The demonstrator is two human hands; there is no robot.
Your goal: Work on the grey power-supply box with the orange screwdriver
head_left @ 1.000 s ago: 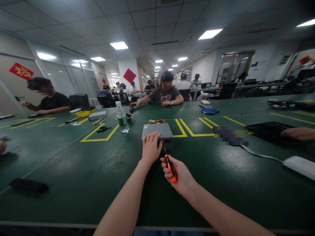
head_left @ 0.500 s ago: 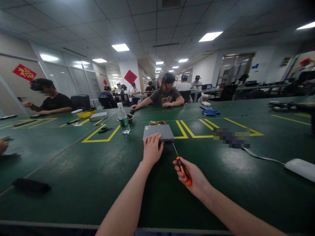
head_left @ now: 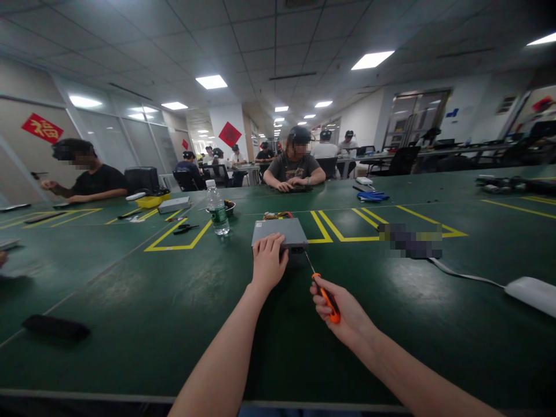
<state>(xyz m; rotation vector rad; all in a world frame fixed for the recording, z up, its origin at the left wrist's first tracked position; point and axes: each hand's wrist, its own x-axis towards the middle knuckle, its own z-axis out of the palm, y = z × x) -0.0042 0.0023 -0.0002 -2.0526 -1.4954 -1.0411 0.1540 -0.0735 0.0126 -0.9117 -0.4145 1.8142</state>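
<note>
A grey metal box with a power socket and a bundle of coloured wires behind it, a computer power supply point(head_left: 284, 230), lies on the green table. My left hand point(head_left: 269, 260) grips its near left part, fingers over the top and thumb by the front edge. In my right hand point(head_left: 341, 310) is an orange and black screwdriver point(head_left: 326, 298), fingers wrapped round the handle. Its thin shaft points up and away, and the tip meets the box's front face near the right corner. Whether the tip sits in a screw is too small to tell.
Left of the box stand a water bottle point(head_left: 218, 211) and a small bowl point(head_left: 230, 207), with a black tool point(head_left: 186, 229) nearby. A dark bar point(head_left: 56, 328) lies at left. To the right are a blurred-out object point(head_left: 410, 240) and a white cable block point(head_left: 532, 294). A co-worker point(head_left: 297, 162) sits opposite.
My right hand and the screwdriver have shifted very slightly; the tip stays at the box's corner. The co-worker opposite has drawn an outstretched arm back from the bowl.
</note>
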